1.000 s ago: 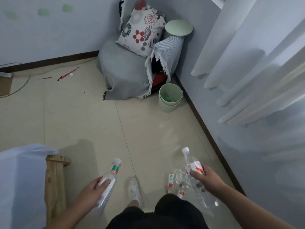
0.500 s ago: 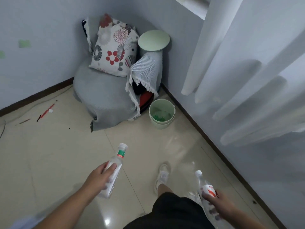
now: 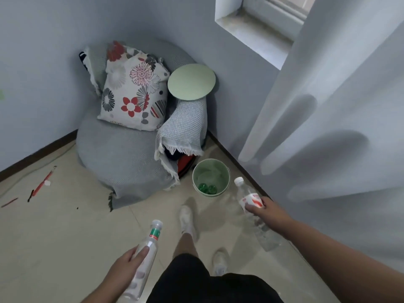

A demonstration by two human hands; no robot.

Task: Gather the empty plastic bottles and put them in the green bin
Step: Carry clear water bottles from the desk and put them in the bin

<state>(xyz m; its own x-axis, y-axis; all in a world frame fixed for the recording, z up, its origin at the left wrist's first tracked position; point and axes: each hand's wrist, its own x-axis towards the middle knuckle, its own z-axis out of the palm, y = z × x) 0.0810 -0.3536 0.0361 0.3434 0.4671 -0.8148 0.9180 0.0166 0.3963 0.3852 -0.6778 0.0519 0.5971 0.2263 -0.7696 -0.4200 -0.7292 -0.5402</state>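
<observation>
At the corner, I am carrying a bottle in each grip. My left grip [image 3: 125, 268] is wrapping round the green-label bottle [image 3: 147, 251], and my right grip [image 3: 271, 212] is clasping the red-label bottle [image 3: 251, 198] at its label, cap pointing toward the open bin [image 3: 227, 179] just ahead, ready, I judge, for dropping in. The bin is standing on a glossy, pale tiled floor [image 3: 65, 232] between a grey chair [image 3: 118, 154] and the curtained wall [image 3: 240, 95].

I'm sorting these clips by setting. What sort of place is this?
Most likely a corner of a room in a home, perhaps a bedroom: a grey floor chair with a flowered cushion, a white curtain beside a window, and a small green bin on the tiled floor.
</observation>
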